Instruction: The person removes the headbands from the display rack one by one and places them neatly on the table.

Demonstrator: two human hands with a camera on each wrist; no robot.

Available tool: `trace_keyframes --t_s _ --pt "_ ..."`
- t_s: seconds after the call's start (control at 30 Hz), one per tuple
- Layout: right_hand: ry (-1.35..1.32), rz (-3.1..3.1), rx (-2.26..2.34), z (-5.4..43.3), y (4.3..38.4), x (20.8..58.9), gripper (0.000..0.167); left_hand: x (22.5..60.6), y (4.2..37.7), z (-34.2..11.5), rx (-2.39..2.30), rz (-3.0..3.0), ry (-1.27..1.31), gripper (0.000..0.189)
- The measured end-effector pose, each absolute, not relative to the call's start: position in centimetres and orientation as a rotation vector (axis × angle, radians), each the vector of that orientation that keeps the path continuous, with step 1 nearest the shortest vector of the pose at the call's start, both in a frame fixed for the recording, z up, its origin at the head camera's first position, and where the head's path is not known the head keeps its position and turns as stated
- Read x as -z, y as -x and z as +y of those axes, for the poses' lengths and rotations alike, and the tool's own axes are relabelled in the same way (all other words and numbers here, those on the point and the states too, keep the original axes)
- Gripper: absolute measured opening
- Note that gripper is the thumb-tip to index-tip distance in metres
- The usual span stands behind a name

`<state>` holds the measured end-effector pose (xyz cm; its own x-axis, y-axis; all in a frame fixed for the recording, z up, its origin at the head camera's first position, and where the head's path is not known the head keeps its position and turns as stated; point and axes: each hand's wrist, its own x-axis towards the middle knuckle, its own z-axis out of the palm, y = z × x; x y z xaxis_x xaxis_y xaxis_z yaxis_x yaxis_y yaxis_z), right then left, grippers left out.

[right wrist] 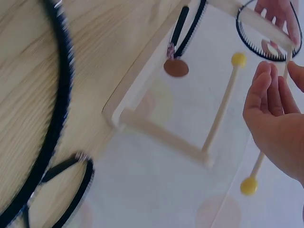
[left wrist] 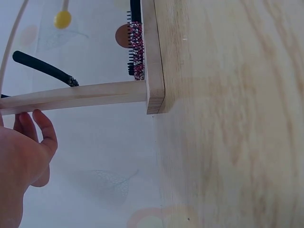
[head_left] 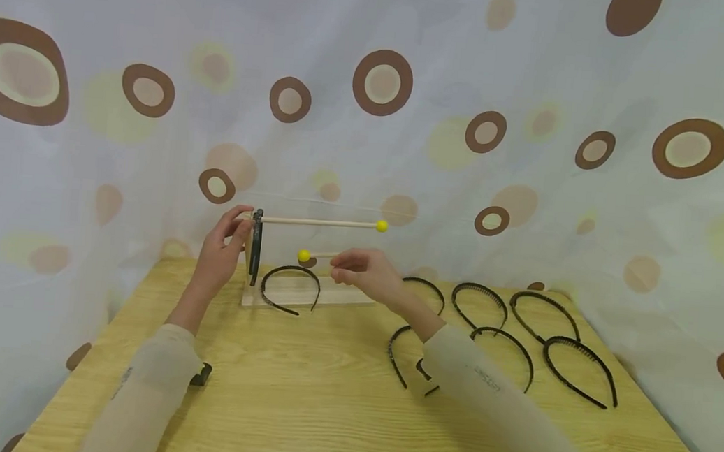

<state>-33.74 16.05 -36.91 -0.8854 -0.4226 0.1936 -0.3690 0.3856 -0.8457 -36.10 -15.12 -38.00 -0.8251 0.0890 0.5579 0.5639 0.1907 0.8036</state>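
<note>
A pale wooden stand [head_left: 338, 292] has an upright at its left end, and a long rod [head_left: 318, 222] tipped with a yellow ball extends from that upright. My left hand [head_left: 218, 251] holds the upright near its top, fingertips against the wood in the left wrist view. A black toothed headband [head_left: 256, 253] hangs on the long rod, close against the upright. My right hand [head_left: 367, 275] is in the air by a shorter rod [right wrist: 221, 109], also yellow-tipped; its fingers are extended, thumb apart, with nothing between them. Another headband [head_left: 292, 267] stands at the base, its beaded part [left wrist: 137, 50] showing.
Several black headbands [head_left: 520, 349] stand on the wooden table [head_left: 274, 402] at the right, some partly behind my right sleeve [head_left: 489, 396]. A small dark object [head_left: 202, 374] shows beside the left sleeve. A patterned curtain [head_left: 444, 50] surrounds the table at the back and sides.
</note>
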Motion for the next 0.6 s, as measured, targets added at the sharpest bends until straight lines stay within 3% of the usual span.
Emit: trace_keyframes --t_s 0.6 --pt "0.707 2.759 0.975 5.9 36.0 40.8 0.014 37.3 35.6 -15.1 1.666 -2.117 0.589 0.04"
